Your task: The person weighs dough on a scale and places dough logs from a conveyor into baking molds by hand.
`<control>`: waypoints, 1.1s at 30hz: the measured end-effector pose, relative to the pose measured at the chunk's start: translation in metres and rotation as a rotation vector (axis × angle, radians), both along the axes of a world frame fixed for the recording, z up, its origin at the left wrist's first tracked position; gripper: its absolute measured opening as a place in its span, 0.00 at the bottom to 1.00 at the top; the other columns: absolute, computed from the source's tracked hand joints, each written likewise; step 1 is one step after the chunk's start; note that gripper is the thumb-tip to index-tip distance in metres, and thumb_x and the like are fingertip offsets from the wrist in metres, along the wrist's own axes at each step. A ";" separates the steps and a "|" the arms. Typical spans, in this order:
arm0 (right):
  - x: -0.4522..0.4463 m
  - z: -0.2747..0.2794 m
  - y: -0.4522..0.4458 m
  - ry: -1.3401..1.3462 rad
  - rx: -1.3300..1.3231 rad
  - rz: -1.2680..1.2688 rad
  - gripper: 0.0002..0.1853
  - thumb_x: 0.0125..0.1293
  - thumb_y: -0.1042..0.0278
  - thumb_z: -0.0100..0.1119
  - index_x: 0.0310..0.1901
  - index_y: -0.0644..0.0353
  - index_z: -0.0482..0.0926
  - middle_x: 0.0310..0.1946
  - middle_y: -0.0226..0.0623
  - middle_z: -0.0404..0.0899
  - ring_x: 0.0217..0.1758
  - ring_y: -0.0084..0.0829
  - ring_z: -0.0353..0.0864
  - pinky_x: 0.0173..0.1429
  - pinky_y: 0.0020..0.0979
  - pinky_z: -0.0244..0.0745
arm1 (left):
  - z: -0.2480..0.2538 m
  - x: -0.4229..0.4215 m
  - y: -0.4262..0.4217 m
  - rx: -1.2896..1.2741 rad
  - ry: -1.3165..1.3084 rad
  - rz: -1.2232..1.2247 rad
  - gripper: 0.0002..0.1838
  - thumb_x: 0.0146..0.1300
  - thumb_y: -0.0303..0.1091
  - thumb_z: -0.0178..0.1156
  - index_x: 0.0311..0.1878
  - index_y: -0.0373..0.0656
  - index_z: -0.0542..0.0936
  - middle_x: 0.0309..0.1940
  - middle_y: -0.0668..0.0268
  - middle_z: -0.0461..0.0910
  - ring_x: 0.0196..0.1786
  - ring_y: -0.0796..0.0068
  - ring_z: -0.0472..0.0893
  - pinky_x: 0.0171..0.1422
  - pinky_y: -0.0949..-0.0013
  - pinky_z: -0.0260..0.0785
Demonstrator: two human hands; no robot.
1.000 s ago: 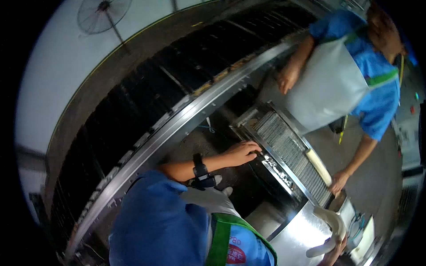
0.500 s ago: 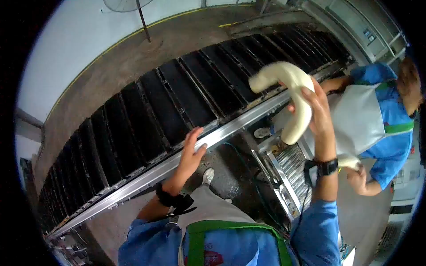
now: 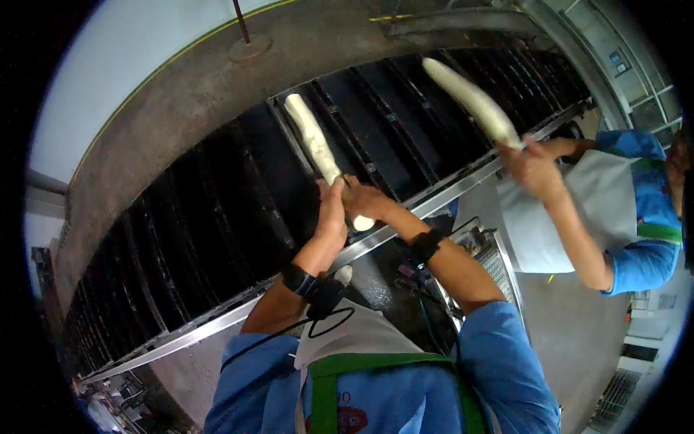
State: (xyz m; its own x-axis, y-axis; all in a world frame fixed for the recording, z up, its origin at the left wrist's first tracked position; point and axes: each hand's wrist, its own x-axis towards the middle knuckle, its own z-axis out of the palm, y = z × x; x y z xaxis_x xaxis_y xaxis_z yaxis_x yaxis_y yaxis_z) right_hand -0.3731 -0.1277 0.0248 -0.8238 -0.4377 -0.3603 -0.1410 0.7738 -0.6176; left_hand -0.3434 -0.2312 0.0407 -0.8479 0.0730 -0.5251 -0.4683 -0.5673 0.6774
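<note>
A long pale dough roll (image 3: 315, 141) lies nearly straight in one dark slot of the conveyor (image 3: 246, 188), its near end by the metal rail. My left hand (image 3: 332, 217) touches the roll's left side with its fingertips near the lower half. From the right, my right hand (image 3: 367, 201) is closed over the same roll, close to its near end. Part of the roll is hidden beneath the hands.
At the right, a co-worker (image 3: 578, 210) holds a second pale roll (image 3: 473, 103) over the conveyor. A metal rail (image 3: 361, 247) runs along the conveyor's near edge. A mesh-topped machine (image 3: 495, 271) stands between us. A stand base (image 3: 250, 49) is beyond.
The roll has gone from curved and raised in my right hand to stretched out on the conveyor. My left hand has joined it. The co-worker has lifted another roll over the conveyor.
</note>
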 end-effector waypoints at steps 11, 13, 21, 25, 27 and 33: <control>-0.001 -0.029 -0.022 0.108 0.021 -0.295 0.19 0.54 0.65 0.44 0.49 0.60 0.60 0.42 0.44 0.61 0.45 0.45 0.65 0.44 0.38 0.68 | 0.000 -0.008 0.024 0.124 -0.001 -0.002 0.17 0.56 0.42 0.47 0.46 0.45 0.63 0.41 0.67 0.68 0.46 0.71 0.67 0.52 0.68 0.58; 0.011 -0.026 -0.004 0.315 -0.073 -0.188 0.21 0.51 0.67 0.49 0.48 0.61 0.62 0.42 0.42 0.62 0.45 0.43 0.63 0.44 0.36 0.66 | -0.004 -0.009 0.023 0.032 -0.024 0.006 0.17 0.56 0.43 0.46 0.45 0.44 0.64 0.39 0.68 0.67 0.44 0.72 0.67 0.51 0.68 0.59; 0.141 0.009 0.182 0.655 0.016 -0.491 0.14 0.45 0.69 0.54 0.36 0.62 0.69 0.34 0.38 0.67 0.39 0.36 0.66 0.44 0.33 0.64 | 0.005 -0.003 0.033 -0.295 0.137 -0.306 0.17 0.55 0.39 0.46 0.45 0.42 0.65 0.40 0.62 0.68 0.43 0.69 0.68 0.47 0.66 0.62; 0.281 -0.022 0.292 0.316 0.289 -0.901 0.20 0.41 0.76 0.56 0.41 0.60 0.69 0.38 0.41 0.69 0.44 0.40 0.67 0.49 0.35 0.63 | -0.011 -0.005 0.056 -0.476 0.230 -0.423 0.18 0.55 0.41 0.45 0.46 0.41 0.65 0.39 0.61 0.68 0.42 0.68 0.68 0.47 0.65 0.62; 0.368 -0.058 0.328 0.166 0.442 -1.210 0.19 0.45 0.82 0.49 0.42 0.57 0.71 0.39 0.42 0.70 0.46 0.39 0.67 0.49 0.37 0.63 | -0.017 -0.009 0.052 -0.509 0.260 -0.433 0.18 0.55 0.41 0.45 0.46 0.40 0.65 0.39 0.61 0.68 0.42 0.67 0.68 0.47 0.65 0.61; 0.519 -0.077 0.371 -0.031 0.913 -1.119 0.18 0.49 0.72 0.50 0.45 0.56 0.67 0.37 0.42 0.69 0.42 0.40 0.67 0.46 0.38 0.63 | -0.039 -0.030 0.011 -0.350 0.309 -0.461 0.19 0.56 0.44 0.44 0.46 0.39 0.64 0.38 0.60 0.69 0.41 0.66 0.68 0.47 0.63 0.61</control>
State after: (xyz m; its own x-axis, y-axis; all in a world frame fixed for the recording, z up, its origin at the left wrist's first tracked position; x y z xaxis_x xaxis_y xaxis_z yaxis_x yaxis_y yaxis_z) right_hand 0.1456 0.2428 -0.0525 -0.5608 0.8081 -0.1801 0.7959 0.5862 0.1517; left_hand -0.3736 -0.2205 0.0015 -0.8861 0.3344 -0.3210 -0.3650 -0.0767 0.9278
